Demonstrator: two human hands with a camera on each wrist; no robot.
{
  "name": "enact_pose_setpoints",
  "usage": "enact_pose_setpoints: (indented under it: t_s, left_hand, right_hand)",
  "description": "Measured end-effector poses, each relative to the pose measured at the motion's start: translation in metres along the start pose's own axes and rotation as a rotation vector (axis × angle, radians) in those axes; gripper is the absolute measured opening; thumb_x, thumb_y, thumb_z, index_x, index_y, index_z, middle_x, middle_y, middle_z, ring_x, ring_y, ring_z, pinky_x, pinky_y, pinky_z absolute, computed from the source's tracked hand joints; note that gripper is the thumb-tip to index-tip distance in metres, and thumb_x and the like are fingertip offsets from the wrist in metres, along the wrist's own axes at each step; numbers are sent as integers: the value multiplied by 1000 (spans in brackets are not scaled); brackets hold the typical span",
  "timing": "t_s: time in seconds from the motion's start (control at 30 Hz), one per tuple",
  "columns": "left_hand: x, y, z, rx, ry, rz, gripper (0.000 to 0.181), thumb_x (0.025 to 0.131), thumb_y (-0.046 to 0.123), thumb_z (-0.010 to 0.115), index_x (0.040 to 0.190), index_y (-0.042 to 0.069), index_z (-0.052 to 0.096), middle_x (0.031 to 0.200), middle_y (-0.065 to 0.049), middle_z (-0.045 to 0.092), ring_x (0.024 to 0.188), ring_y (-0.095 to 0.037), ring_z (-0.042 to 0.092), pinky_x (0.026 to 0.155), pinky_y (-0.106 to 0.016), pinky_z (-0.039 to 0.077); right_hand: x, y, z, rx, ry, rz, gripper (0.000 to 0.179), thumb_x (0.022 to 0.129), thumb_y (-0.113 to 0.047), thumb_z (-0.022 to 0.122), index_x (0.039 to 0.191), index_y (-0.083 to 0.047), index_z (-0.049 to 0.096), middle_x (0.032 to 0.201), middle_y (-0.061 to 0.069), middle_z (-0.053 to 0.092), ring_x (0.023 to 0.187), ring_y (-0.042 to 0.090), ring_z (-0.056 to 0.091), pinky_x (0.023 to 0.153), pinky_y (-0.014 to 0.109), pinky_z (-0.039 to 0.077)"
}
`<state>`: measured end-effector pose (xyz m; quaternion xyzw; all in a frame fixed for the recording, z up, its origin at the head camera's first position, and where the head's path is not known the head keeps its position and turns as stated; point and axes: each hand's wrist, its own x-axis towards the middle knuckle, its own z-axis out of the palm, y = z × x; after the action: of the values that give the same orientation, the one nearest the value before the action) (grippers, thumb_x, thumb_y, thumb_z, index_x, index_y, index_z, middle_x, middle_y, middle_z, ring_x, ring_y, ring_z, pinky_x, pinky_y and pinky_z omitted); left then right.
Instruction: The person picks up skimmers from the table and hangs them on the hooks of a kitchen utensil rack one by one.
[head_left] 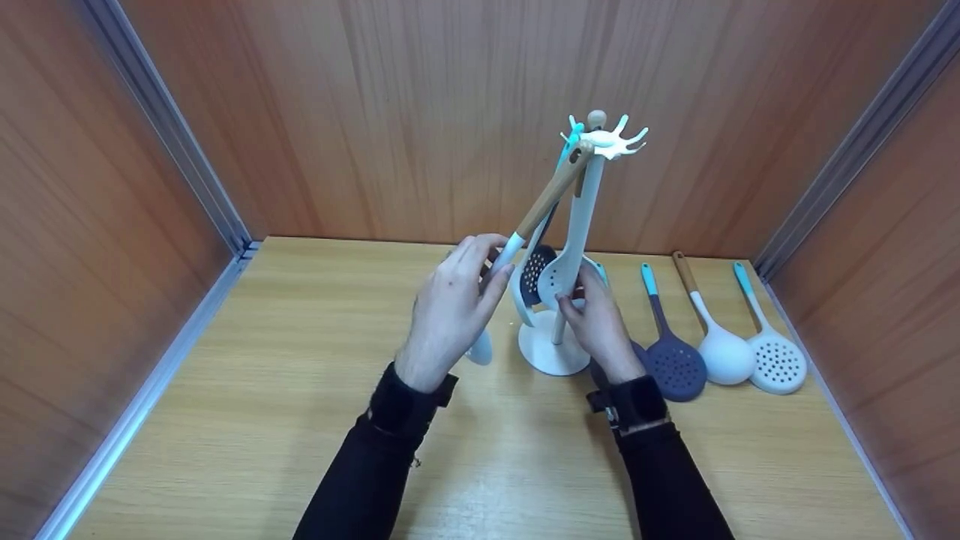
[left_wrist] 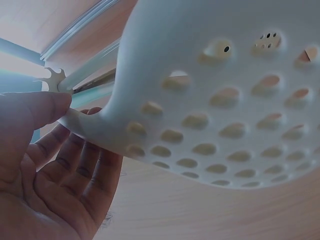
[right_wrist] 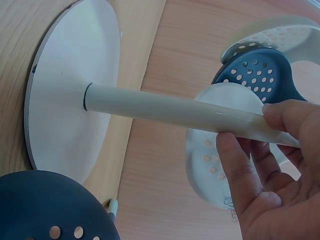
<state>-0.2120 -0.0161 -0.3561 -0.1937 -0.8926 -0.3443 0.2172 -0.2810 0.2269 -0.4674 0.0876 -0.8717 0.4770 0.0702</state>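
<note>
My left hand (head_left: 450, 304) pinches a white skimmer (left_wrist: 240, 80) by its neck, thumb on one side and fingers on the other. Its wooden handle (head_left: 551, 195) slants up to the right, the end by the hooks (head_left: 619, 139) of a white utensil stand (head_left: 555, 364). In the head view the skimmer's head is mostly behind the hand. My right hand (head_left: 600, 326) holds the stand's pole (right_wrist: 170, 110) low down between thumb and fingers. A dark skimmer (head_left: 537, 274) and a white one (head_left: 555, 281) hang from the stand, with another pale utensil (right_wrist: 270, 37) behind.
On the table's right lie a dark skimmer (head_left: 679, 367), a white ladle (head_left: 727, 356) with a wooden handle and a white skimmer (head_left: 778, 364) with a turquoise handle. Another dark utensil (head_left: 598, 375) is partly hidden by my right wrist. Wooden panels (head_left: 412, 112) enclose the table.
</note>
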Motion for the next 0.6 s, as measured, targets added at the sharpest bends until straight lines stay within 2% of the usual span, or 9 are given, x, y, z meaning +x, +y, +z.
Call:
enact_pose_setpoints:
  t_s: [0.3, 0.6]
  left_hand:
    - [0, 0, 2, -16, 12, 17, 31, 119, 22, 72, 148, 10, 70, 128, -10, 79, 104, -25, 82, 79, -37, 71]
    - [2, -2, 8, -20, -5, 2, 33, 119, 23, 72, 150, 10, 70, 129, -10, 79, 104, -25, 81, 80, -37, 72]
  right_hand:
    - [0, 1, 1, -11, 10, -32, 61, 116, -1, 69, 173, -2, 48, 163, 26, 61, 139, 46, 72, 119, 62, 64]
    - [-1, 0, 0, -21, 9, -19, 63, 115, -1, 70, 174, -3, 47, 163, 25, 61, 138, 45, 73, 118, 61, 65]
